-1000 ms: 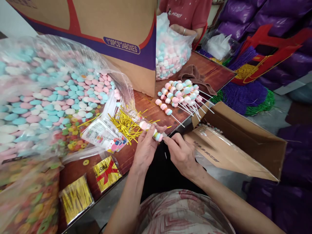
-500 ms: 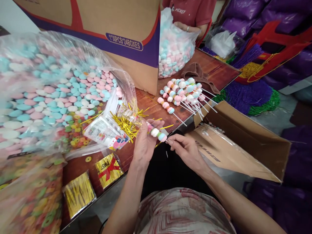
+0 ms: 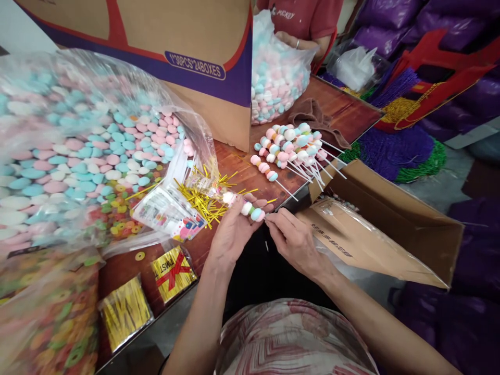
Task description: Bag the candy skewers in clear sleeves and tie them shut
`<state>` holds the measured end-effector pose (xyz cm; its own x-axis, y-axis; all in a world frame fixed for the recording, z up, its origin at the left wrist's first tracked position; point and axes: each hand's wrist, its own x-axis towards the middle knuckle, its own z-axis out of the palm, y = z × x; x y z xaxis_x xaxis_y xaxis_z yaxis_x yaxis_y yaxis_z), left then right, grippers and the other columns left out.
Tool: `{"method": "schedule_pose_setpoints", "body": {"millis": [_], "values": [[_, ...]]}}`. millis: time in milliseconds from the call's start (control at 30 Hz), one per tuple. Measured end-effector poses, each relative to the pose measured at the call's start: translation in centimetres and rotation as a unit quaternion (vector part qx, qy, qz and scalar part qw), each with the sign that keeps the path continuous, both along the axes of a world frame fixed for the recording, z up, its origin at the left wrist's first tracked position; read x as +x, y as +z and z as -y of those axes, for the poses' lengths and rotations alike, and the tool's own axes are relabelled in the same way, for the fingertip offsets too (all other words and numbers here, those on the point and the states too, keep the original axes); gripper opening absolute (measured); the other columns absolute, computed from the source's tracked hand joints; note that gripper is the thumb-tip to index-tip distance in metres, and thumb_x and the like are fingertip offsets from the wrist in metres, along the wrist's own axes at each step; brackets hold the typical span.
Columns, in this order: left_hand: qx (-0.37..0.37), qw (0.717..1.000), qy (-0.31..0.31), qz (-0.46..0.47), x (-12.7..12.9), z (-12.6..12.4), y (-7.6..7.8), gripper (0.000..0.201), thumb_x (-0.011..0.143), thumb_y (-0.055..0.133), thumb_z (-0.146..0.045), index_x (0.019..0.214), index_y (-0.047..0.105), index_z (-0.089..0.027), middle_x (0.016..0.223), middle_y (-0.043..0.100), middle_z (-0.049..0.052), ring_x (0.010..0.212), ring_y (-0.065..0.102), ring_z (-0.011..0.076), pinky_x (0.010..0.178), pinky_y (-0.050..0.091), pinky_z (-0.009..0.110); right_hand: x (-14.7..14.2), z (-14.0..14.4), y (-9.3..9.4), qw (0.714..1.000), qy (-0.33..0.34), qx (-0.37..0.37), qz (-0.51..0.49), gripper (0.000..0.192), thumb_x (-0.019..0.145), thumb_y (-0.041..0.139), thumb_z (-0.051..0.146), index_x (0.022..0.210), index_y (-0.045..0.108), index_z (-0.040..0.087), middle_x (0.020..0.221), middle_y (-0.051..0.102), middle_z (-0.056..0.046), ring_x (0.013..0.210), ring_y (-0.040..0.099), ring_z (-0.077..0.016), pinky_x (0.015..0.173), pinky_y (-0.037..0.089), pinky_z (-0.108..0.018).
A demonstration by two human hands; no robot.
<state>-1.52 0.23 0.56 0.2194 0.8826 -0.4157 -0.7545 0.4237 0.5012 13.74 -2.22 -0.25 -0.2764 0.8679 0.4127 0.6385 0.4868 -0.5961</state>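
Across my left hand point(image 3: 229, 232) lies a marshmallow skewer point(image 3: 255, 214), with white, pink, blue and green pieces threaded in a row. My left thumb presses over it while the fingers support it from beneath. A printed clear wrapper seems to cover its far end. With pinched fingertips, my right hand point(image 3: 291, 235) grips the near end by the stick, just past the last pink marshmallow. Loose gold twist ties point(image 3: 203, 200) and a stack of printed clear bags point(image 3: 170, 213) lie left of my left hand. A pile of marshmallow skewers point(image 3: 291, 146) rests beyond my hands.
A big clear bag of marshmallows point(image 3: 86, 151) spreads over the left side, with gummy rings point(image 3: 123, 211). Twist tie packs point(image 3: 127, 312) lie near the edge. A large carton point(image 3: 211, 99) stands behind; an open carton point(image 3: 406, 219) is at right. A person point(image 3: 308, 21) sits opposite.
My right hand has shifted slightly left and its fingers have curled in more tightly at the skewer's near end. My left hand still holds the skewer.
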Motion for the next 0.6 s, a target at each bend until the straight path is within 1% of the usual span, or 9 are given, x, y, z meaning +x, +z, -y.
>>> {"method": "schedule_pose_setpoints", "body": {"millis": [67,133,200,300,467,600], "values": [[-0.04,0.999,-0.033,0.004,-0.5,-0.1,0.4,0.032,0.097,0.049,-0.041,0.092,0.066,-0.014,0.097,0.075,0.011,0.098,0.071,0.025,0.088,0.053,0.036,0.5,-0.2,-0.1,0.997,0.015,0.043,0.058,0.021,0.097,0.044,0.013,0.087,0.062,0.017,0.072,0.054,-0.001,0.064,0.048,-0.0116,0.061,0.036,-0.025],[-0.07,0.996,-0.06,-0.003,-0.9,-0.2,0.8,0.043,0.097,0.044,-0.049,0.096,0.067,-0.013,0.102,0.074,0.014,0.098,0.071,0.0265,0.087,0.053,0.038,0.9,-0.4,0.0,0.993,0.022,0.069,0.089,0.021,0.097,0.045,0.011,0.087,0.062,0.017,0.071,0.053,0.0,0.062,0.047,-0.0112,0.06,0.035,-0.025],[-0.084,0.994,-0.069,-0.014,-1.2,-0.3,1.1,0.051,0.096,0.041,-0.054,0.1,0.067,-0.011,0.105,0.074,0.017,0.099,0.071,0.0273,0.087,0.053,0.039,1.0,-0.4,0.3,0.989,0.018,0.091,0.117,0.023,0.097,0.045,0.011,0.083,0.062,0.018,0.069,0.051,0.001,0.059,0.043,-0.011,0.059,0.033,-0.026],[-0.089,0.993,-0.067,-0.024,-1.4,-0.3,1.1,0.057,0.095,0.041,-0.058,0.102,0.068,-0.008,0.11,0.072,0.021,0.102,0.07,0.0285,0.086,0.053,0.038,1.0,-0.4,0.9,0.98,0.016,0.121,0.155,0.029,0.097,0.045,0.011,0.073,0.058,0.018,0.065,0.048,0.002,0.056,0.036,-0.0111,0.058,0.03,-0.027],[-0.09,0.992,-0.085,-0.008,-1.7,-0.1,0.6,0.062,0.092,0.044,-0.062,0.108,0.068,-0.008,0.118,0.069,0.023,0.106,0.069,0.0307,0.088,0.053,0.041,1.2,-0.3,1.8,0.974,0.034,0.12,0.187,0.034,0.099,0.043,0.012,0.068,0.056,0.019,0.063,0.047,0.002,0.055,0.034,-0.0116,0.058,0.028,-0.029],[-0.092,0.992,-0.084,0.005,-1.8,-0.1,0.6,0.065,0.092,0.042,-0.063,0.109,0.067,-0.005,0.117,0.069,0.025,0.108,0.068,0.0325,0.088,0.053,0.042,1.5,-0.3,2.2,0.972,0.057,0.121,0.195,0.034,0.099,0.043,0.012,0.069,0.057,0.019,0.063,0.049,0.002,0.055,0.036,-0.0114,0.059,0.029,-0.029]]}}
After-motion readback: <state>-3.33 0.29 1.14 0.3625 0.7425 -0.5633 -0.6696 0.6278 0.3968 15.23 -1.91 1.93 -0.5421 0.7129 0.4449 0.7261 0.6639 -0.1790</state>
